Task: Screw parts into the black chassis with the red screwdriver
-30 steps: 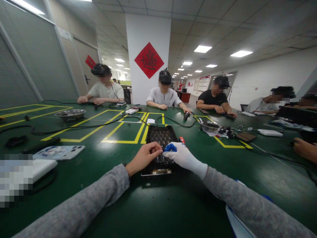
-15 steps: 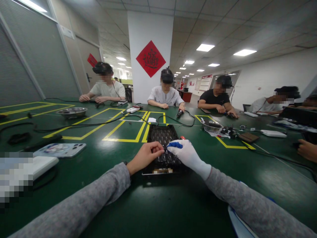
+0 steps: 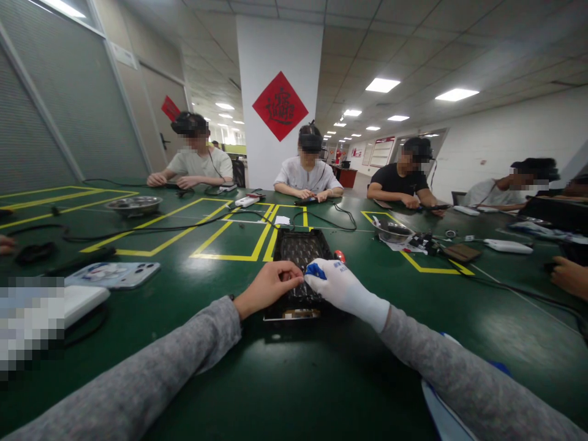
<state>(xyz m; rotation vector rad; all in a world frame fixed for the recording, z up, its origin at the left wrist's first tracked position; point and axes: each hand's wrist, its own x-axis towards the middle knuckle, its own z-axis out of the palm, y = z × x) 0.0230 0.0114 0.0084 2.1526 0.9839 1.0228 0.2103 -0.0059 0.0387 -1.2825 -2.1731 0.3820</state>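
My bare left hand [image 3: 269, 286] is curled in a pinch over the near end of a black perforated tray-like panel [image 3: 301, 248] that lies on the green table [image 3: 294, 367]. What the fingers pinch is too small to make out. My right hand [image 3: 337, 285] wears a white glove with blue fingertips and is closed too, its fingertips meeting my left fingertips above the panel. A small red-handled tool [image 3: 340, 255] lies just behind my right hand, partly hidden by it.
A phone [image 3: 113, 274] and a white device [image 3: 78, 303] lie to my left. Black cables [image 3: 151, 231] cross the yellow-taped table. Metal bowls [image 3: 133, 205] [image 3: 392, 231] stand further off. Several people sit around the far side; another person's hand [image 3: 569, 275] is at the right edge.
My two hands stay pinched together over the panel, shifting only slightly. The person opposite drew their hand and a dark tool back toward themselves.
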